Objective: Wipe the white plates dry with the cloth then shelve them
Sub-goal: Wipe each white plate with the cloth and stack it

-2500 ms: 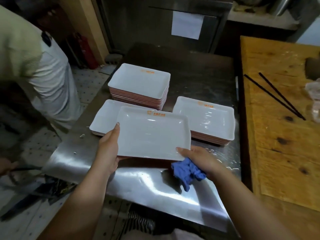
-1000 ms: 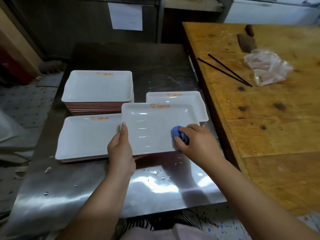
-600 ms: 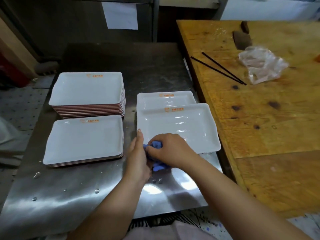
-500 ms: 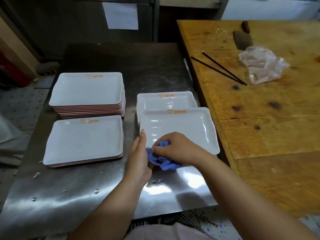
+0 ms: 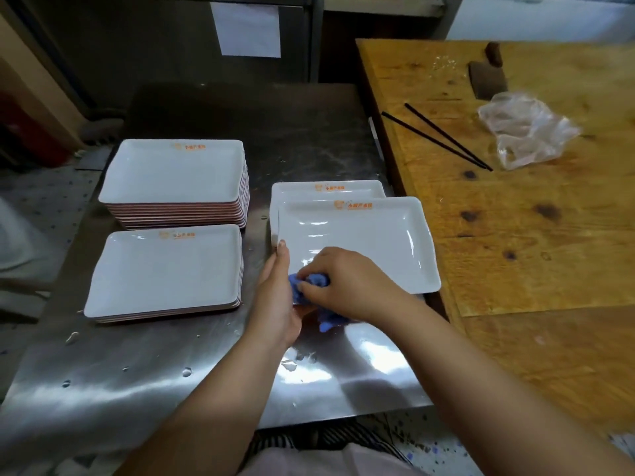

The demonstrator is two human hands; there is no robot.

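Steel desk [image 5: 165, 383], shiny sheet metal, scuffed, beaded with water drops near the front edge. Wooden desk [image 5: 536, 242] butts against it on the right, thick yellow planks with dark knots.

White plates, all rectangular, glossy, shallow raised rim, rounded corners, orange logo print on the far rim, pinkish undersides showing at stack edges. Three stacks plus one in hand:
- tall stack [image 5: 175, 180], back left, roughly ten plates, exact count unclear.
- low stack [image 5: 165, 273], front left, a few plates only.
- right stack [image 5: 326, 187], mostly hidden, count cannot be told.
- held plate [image 5: 371, 242], single, lifted over the right stack, wet sheen on its well, its right end reaching over the wooden desk's edge.

Left hand [image 5: 278, 297]: grip clamped on the held plate's near left corner, thumb along the left rim. Right hand [image 5: 347, 283]: grip bunched round a blue cloth [image 5: 309, 281], soft, crumpled, pressed on the plate's near left part; a tail of cloth hangs below the plate edge.

On the wooden desk: two black chopsticks [image 5: 443, 137], thin, straight, slightly splayed; one crumpled clear plastic bag [image 5: 525, 132]; one dark cleaver [image 5: 488, 79], flat blade, stubby handle.

White paper sheet [image 5: 245, 29] on the dark metal panel behind. Speckled tile floor [image 5: 34, 197] on the left.
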